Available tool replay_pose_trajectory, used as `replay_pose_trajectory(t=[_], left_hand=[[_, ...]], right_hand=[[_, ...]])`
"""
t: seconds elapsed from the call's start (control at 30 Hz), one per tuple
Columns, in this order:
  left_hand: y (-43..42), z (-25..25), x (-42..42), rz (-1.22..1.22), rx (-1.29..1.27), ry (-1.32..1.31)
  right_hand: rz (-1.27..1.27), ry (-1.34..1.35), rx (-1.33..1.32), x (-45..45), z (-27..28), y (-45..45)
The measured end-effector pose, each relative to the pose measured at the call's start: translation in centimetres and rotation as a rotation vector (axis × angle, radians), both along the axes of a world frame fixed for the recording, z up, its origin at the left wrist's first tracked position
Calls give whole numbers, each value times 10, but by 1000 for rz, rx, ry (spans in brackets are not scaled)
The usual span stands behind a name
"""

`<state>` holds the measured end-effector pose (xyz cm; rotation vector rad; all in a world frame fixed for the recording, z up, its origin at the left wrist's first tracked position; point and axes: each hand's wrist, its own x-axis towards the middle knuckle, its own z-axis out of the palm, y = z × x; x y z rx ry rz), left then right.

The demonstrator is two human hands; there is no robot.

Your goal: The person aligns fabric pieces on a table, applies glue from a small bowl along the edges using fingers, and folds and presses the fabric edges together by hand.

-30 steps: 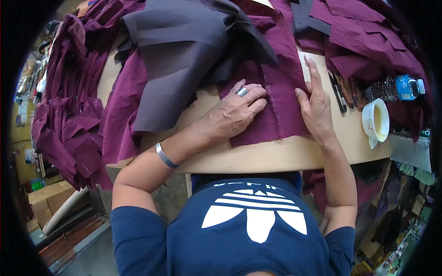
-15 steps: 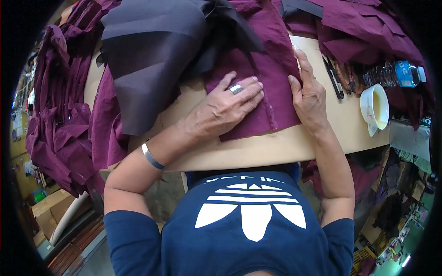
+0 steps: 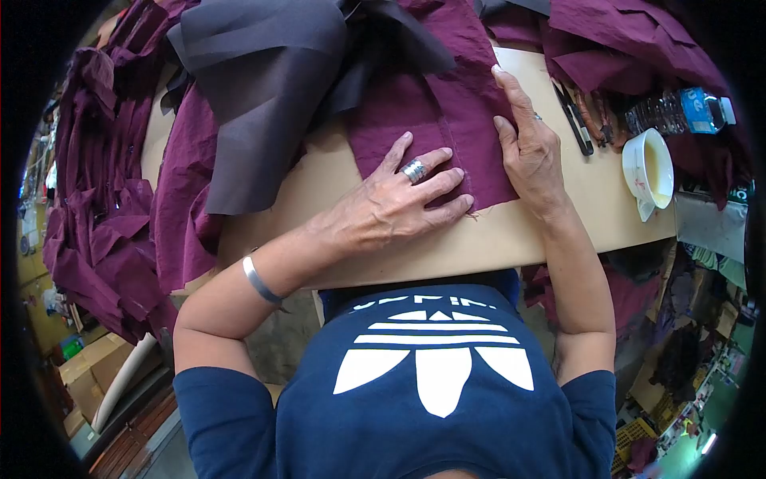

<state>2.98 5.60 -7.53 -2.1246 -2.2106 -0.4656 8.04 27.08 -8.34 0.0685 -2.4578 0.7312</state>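
Note:
A maroon fabric panel (image 3: 399, 104) with a seam down its middle lies on the tan tabletop (image 3: 359, 267). My left hand (image 3: 391, 199), wearing a wide silver ring, rests flat over the panel's near end with its fingers spread. Along the panel's right edge lies my right hand (image 3: 533, 156), its index finger stretched forward and its thumb apart, touching the cloth. Dark grey cloth (image 3: 263, 88) is heaped to the left of the panel and covers part of it. A few loose threads show at the panel's near edge.
Gathered maroon fabric (image 3: 108, 215) hangs off the table's left side. More maroon cloth (image 3: 630, 48) is piled at the back right. Beside my right hand are a black pen-like tool (image 3: 576, 124), a white cup (image 3: 645, 172) of pale liquid and a water bottle (image 3: 682, 113).
The panel has slid away from me, its near edge now farther from the table edge. My right hand has moved slightly forward with it; my left fingers have spread and sit near its near edge.

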Motion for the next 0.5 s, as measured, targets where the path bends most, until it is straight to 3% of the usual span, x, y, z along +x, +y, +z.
replay_pose_trajectory(t=[0.13,0.27,0.43,0.5], left_hand=[[1,4,-10,-45,38,-10],[12,-1,-29,261,210,-91],[8,3,-32,116,184,30],[7,4,-35,106,149,-45]], right_hand=[[-16,-85,-15,3,0,0],[6,-40,-14,2,0,-1],[26,36,35,-2,-1,2],[-24,-133,-39,-7,9,5]])
